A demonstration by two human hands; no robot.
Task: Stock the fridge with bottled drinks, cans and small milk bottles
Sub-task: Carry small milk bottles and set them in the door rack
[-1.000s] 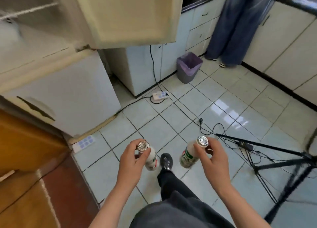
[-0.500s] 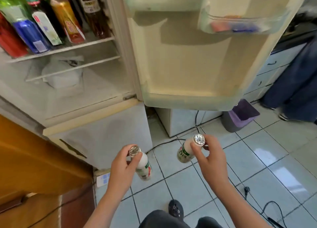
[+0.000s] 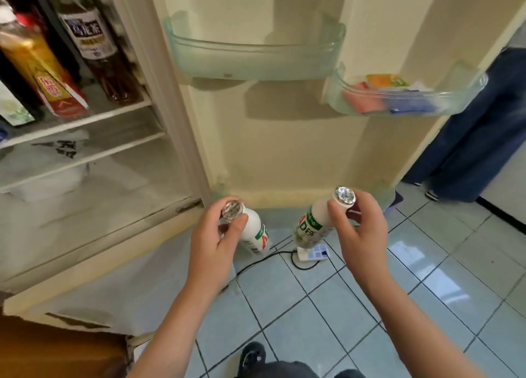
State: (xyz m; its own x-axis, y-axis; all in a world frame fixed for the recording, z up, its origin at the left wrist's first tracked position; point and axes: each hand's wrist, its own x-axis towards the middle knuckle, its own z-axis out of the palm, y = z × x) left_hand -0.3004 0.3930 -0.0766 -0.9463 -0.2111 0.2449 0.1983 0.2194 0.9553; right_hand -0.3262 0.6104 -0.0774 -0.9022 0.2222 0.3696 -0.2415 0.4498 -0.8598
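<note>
My left hand (image 3: 212,244) grips a small white milk bottle (image 3: 253,234) by its neck, just under the foil cap. My right hand (image 3: 360,229) holds a second small milk bottle (image 3: 311,225) the same way. Both bottles hang in front of the bottom edge of the open fridge door (image 3: 284,150). On the door, an upper clear bin (image 3: 256,61) looks empty, and a lower clear bin (image 3: 404,98) to the right holds coloured packets. Several tall drink bottles (image 3: 94,44) stand on the fridge's upper shelf (image 3: 85,118) at the left.
A white bag (image 3: 54,175) lies on a lower fridge shelf. A power strip (image 3: 311,254) with a black cable lies on the tiled floor below the bottles. Another person's blue trouser legs (image 3: 472,138) stand at the right. A brown cabinet (image 3: 57,349) is at lower left.
My view has tilted up from the floor to the open fridge and its door bins. Both hands have kept their bottles and come nearer to the door.
</note>
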